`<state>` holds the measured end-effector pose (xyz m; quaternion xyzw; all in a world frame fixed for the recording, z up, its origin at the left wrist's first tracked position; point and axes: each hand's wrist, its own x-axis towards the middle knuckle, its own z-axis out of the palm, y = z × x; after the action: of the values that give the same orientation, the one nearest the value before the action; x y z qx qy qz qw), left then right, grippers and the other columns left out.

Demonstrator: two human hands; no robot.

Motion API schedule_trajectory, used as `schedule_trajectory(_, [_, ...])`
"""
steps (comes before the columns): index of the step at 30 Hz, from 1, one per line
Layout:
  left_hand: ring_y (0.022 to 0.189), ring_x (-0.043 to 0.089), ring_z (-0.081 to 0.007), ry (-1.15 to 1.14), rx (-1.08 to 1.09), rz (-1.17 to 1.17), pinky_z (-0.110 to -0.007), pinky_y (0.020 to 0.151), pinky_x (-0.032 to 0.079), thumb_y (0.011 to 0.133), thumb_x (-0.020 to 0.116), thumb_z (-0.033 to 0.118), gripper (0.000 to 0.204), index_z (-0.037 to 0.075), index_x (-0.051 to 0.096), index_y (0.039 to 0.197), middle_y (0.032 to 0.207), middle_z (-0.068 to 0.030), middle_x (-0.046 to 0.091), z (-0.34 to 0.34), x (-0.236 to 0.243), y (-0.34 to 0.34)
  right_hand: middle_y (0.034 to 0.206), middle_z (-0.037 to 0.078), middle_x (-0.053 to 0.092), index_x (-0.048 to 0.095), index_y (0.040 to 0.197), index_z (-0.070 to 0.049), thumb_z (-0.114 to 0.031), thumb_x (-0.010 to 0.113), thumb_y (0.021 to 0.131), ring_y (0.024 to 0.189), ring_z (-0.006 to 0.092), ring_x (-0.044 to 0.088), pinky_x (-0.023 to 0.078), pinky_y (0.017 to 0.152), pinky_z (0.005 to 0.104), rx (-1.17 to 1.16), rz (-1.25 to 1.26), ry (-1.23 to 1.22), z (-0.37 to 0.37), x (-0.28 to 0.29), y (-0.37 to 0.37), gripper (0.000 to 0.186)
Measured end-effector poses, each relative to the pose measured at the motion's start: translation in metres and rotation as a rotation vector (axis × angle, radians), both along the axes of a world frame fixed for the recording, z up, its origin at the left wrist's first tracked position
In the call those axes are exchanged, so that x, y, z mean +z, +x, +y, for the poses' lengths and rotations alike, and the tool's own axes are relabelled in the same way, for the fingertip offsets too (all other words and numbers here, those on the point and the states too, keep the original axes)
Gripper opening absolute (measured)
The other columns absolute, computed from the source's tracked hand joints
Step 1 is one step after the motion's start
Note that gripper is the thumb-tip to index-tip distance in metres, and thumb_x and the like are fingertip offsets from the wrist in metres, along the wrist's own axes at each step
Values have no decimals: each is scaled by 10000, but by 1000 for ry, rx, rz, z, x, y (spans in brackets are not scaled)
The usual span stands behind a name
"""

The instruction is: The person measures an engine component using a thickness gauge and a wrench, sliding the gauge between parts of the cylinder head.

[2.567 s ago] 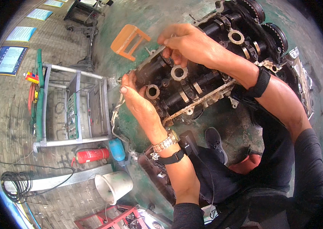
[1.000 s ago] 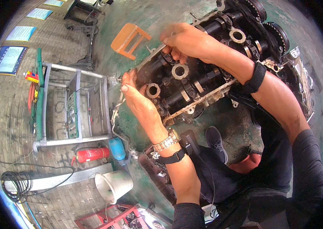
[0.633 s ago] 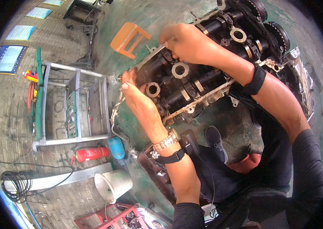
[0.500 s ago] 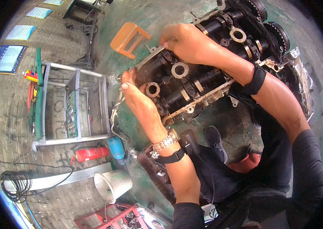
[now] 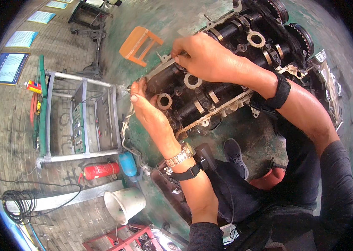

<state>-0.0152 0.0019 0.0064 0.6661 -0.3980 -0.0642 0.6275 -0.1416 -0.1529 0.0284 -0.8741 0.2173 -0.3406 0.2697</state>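
An engine cylinder head (image 5: pixel 226 104) with dark camshafts, pale rings and toothed pulleys (image 5: pixel 299 39) at its right end fills the upper middle. My left hand (image 5: pixel 149 108) is closed round its left end, fingertips at the upper rim. My right hand (image 5: pixel 199 56) reaches across from the right to that rim, above a pale ring (image 5: pixel 165 101) and the camshaft, with fingers curled together; what is between them, if anything, is hidden. A watch and black band are on my left wrist, another band on my right.
At left stand a metal trolley (image 5: pixel 80 157) with tools, a red fire extinguisher (image 5: pixel 101 170), a blue cylinder (image 5: pixel 128 165) and a white bucket (image 5: pixel 124 205). An orange stool (image 5: pixel 137 44) is beyond the engine. A coiled black hose (image 5: pixel 17 205) and red frame (image 5: pixel 122 238) lie lower left.
My right hand has shifted slightly down along the upper rim, its fingers more curled than a second ago. My left hand keeps its hold. The view has shifted slightly.
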Motion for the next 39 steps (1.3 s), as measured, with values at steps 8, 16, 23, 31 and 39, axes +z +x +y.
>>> schedule_trajectory(8, [1347, 484, -314, 3, 4, 5, -452, 1084, 386, 1034, 266, 695, 906, -77, 374, 1496, 1457, -225, 506, 0, -1, 1, 813, 215, 697, 688, 972, 12, -96, 685, 863, 826, 405, 694, 552, 748, 457, 9, 82, -68, 9, 8, -7, 153])
schedule_trajectory(16, [1365, 481, -304, 25, 1, -25, -449, 1073, 400, 1041, 258, 682, 894, -75, 373, 1500, 1456, -210, 524, 1, 1, 3, 780, 228, 678, 664, 990, 7, -99, 680, 852, 808, 433, 676, 540, 729, 497, 35, 113, -84, 22, 12, -13, 175])
schedule_trajectory(23, [1374, 482, -292, 47, 17, 5, -436, 1076, 407, 1038, 256, 686, 899, -70, 364, 1512, 1458, -204, 534, 0, 0, 4, 721, 216, 664, 621, 937, 5, -104, 663, 859, 734, 448, 668, 543, 666, 511, 84, 188, -177, 35, 15, -16, 141])
schedule_trajectory(31, [1380, 479, -278, 93, 52, 46, -430, 1078, 409, 1037, 243, 688, 900, -60, 355, 1526, 1478, -185, 524, -5, -2, 9, 640, 177, 650, 587, 897, 15, -77, 679, 761, 602, 345, 694, 542, 534, 430, 158, 57, -338, 61, 16, -23, 189])
schedule_trajectory(39, [1356, 499, -271, 152, 63, -134, -435, 1078, 412, 1051, 219, 661, 857, -48, 417, 1489, 1460, -173, 541, -3, -3, 14, 707, 150, 666, 609, 943, 62, -158, 695, 731, 587, 256, 691, 527, 484, 369, 158, 151, -508, 87, 4, -14, 317])
